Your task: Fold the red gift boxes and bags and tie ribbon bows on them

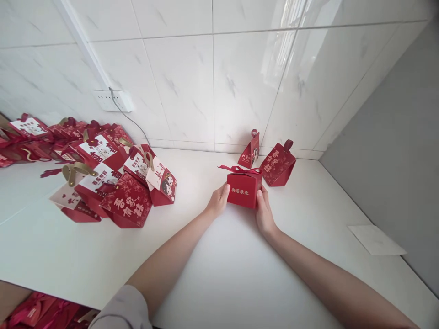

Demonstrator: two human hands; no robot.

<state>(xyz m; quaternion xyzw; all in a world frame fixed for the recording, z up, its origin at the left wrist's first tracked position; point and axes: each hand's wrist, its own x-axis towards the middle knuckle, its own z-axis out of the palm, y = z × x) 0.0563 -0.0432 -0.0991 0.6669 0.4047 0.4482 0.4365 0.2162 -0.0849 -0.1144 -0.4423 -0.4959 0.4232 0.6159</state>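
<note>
Wall of white, grey-veined glossy tiles (240, 59), running along the back. Smooth white surface (216, 269), set against it. Heap of red card gift boxes with ribbons (73, 132), far left, by the wall. Cluster of red and white card boxes with ribbon loops (121, 196), standing left of centre. Flat white rectangular sheet (375, 240), lying at the right edge. Left hand (218, 201) and right hand (265, 214), bare, both grasping the cube-shaped red card box with gold characters (242, 190) by opposite sides. Red wedge-shaped card box with pale characters (278, 164), behind the right hand. Held box: upright, right of centre; contact with the surface cannot be told. Smaller red wedge-shaped box (249, 154), behind the held one. Thin red ribbon bow (236, 169), on top of the held box
</note>
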